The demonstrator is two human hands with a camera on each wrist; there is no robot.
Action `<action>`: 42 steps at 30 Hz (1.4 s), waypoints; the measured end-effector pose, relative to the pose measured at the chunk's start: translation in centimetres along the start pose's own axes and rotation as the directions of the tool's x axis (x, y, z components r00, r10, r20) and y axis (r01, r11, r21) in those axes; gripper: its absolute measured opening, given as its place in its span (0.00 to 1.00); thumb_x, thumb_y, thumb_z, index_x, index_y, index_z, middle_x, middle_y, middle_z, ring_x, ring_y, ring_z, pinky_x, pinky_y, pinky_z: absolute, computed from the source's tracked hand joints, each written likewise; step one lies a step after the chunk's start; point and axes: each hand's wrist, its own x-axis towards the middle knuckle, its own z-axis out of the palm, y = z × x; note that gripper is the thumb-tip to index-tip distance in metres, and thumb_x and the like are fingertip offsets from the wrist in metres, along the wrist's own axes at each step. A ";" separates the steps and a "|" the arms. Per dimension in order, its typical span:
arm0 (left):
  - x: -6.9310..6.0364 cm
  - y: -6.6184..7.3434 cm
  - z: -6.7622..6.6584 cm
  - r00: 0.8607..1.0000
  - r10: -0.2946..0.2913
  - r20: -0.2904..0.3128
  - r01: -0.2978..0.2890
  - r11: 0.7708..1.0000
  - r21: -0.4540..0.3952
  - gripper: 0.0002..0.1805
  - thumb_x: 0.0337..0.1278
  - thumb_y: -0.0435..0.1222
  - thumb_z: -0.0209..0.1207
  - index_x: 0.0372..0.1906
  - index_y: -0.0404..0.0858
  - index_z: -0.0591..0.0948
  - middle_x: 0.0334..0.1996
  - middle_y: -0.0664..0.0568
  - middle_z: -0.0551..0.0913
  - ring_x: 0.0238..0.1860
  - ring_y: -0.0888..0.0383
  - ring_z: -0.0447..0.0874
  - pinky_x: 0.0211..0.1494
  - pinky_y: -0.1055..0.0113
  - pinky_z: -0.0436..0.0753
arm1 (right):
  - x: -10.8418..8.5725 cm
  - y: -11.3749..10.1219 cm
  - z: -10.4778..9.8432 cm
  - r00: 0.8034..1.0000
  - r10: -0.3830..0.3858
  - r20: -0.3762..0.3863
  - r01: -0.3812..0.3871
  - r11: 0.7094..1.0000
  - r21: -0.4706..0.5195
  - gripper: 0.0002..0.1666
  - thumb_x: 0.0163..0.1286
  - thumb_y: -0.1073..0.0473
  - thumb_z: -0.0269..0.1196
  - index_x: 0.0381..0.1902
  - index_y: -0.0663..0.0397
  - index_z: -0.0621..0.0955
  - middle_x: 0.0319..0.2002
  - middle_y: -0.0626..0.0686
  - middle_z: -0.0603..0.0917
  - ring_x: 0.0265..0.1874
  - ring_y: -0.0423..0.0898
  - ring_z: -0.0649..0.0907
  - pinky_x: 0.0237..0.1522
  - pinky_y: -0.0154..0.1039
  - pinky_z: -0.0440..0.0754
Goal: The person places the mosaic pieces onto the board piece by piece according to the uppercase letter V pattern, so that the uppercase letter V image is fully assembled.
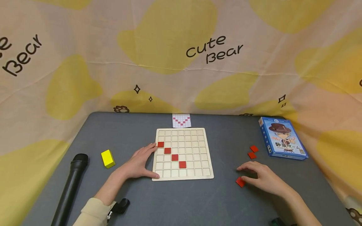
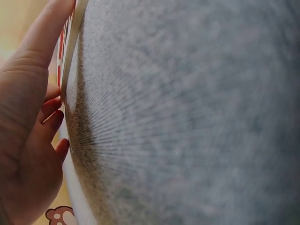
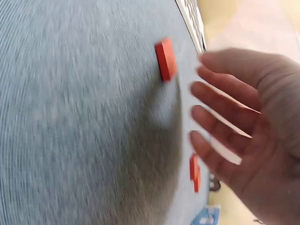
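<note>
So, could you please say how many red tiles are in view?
7 red tiles: four run diagonally on the board, two lie left of the box, one lower left of those; others could be hidden.

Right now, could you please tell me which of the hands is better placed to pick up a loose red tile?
Probably the right hand: it is beside the nearest loose red tile, while the left hand touches the grid board at its left edge.
</note>
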 end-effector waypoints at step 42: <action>-0.1 0.1 -0.8 1.000 0.005 0.022 -0.007 0.998 0.068 0.64 0.32 0.66 0.71 0.74 0.36 0.62 0.75 0.45 0.56 0.74 0.45 0.51 0.71 0.42 0.56 | -0.7 1.7 1.8 0.998 0.013 -0.059 -0.011 0.999 0.045 0.17 0.56 0.56 0.75 0.42 0.39 0.82 0.43 0.38 0.79 0.39 0.37 0.78 0.42 0.30 0.77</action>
